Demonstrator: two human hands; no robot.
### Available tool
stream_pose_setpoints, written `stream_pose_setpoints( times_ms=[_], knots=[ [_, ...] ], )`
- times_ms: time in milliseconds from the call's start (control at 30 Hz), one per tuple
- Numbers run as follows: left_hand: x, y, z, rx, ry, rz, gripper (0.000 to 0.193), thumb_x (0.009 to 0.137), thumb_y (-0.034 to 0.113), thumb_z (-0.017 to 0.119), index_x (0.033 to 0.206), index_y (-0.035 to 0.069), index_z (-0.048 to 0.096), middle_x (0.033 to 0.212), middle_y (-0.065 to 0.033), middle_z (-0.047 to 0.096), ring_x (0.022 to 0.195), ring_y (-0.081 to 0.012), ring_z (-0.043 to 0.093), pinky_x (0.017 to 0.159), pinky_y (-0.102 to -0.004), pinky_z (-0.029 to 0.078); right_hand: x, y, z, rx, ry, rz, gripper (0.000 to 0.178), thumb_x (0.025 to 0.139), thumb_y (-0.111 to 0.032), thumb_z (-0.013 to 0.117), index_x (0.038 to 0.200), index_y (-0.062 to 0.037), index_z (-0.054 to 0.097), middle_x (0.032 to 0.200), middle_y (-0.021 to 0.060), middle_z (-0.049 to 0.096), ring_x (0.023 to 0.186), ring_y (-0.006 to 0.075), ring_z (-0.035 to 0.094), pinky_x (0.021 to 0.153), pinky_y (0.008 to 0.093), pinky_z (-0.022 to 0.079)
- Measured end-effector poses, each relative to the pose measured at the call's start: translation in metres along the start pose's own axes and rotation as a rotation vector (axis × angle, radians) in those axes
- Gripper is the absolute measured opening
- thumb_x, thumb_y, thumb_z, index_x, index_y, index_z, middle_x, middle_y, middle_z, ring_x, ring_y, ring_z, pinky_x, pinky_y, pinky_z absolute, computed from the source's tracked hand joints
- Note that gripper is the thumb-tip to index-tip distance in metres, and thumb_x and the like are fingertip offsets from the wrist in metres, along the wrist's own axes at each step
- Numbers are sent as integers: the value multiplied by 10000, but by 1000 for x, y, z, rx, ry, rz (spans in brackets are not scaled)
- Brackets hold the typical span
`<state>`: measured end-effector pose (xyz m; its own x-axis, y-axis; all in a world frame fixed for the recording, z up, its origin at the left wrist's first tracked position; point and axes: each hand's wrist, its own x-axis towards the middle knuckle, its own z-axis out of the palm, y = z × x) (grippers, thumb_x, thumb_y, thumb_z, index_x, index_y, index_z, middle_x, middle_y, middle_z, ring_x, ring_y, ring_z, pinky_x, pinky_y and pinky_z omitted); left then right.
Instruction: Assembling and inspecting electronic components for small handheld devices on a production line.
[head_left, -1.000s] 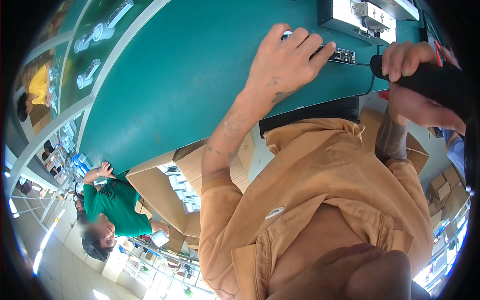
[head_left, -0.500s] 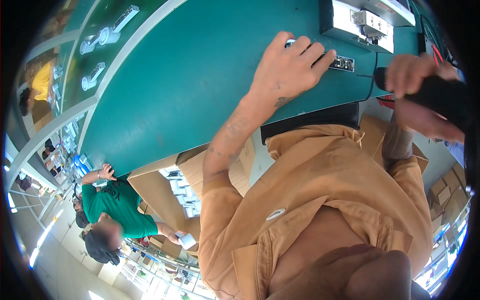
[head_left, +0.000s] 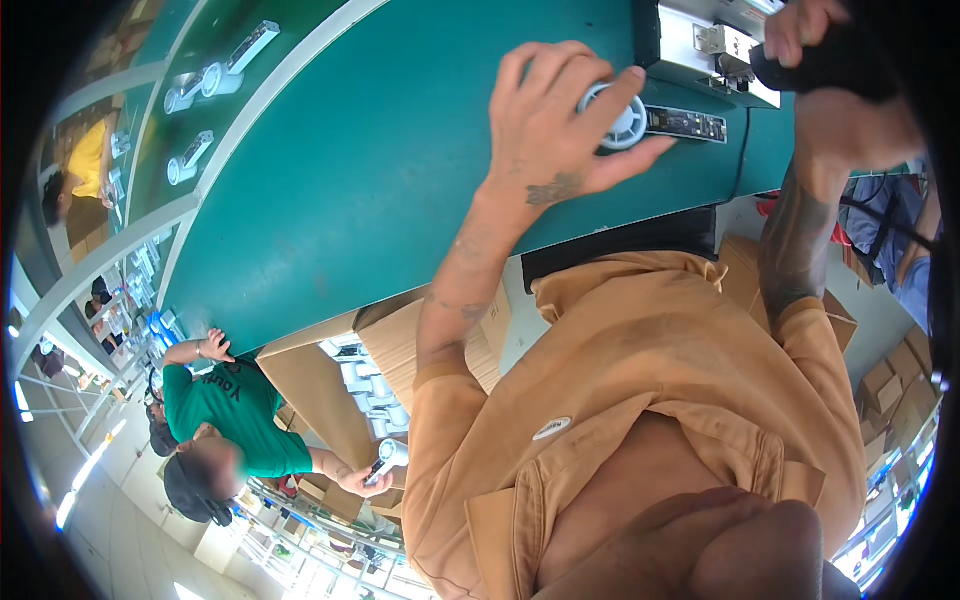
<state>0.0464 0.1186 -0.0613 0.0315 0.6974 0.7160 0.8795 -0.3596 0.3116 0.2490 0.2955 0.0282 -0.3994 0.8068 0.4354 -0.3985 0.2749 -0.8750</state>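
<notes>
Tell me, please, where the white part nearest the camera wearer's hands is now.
In the head view, the white part is upper right of centre, on the green table, between the thumb and index finger of the left hand.

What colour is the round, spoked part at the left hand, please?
Pale grey, nearly white; the round, spoked part shows best in the head view.

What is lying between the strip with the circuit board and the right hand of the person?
In the head view, a thin black cable crosses the green tabletop between the circuit-board strip and the right hand.
</notes>
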Motion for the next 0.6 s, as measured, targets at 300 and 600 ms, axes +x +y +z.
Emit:
stream_pose_setpoints(
  times_ms=[300,600],
  knots=[
    [0,-3,-5,-75,-207,-114,695,705,509,864,1220,72,701,1015,-64,665,1050,-256,607,977,-420,397,-21,13,16,179,-228,20,805,840,-801,437,1007,-17,507,838,76,530,698,194,520,671,352,427],
    [-8,-8,2,-77,-284,-153,740,706,512,871,1259,61,675,1000,-57,671,1026,-231,620,1042,-465,387,-26,29,100,172,91,-132,847,994,-755,276,1281,24,445,599,60,515,414,150,488,399,255,418]
  ],
)
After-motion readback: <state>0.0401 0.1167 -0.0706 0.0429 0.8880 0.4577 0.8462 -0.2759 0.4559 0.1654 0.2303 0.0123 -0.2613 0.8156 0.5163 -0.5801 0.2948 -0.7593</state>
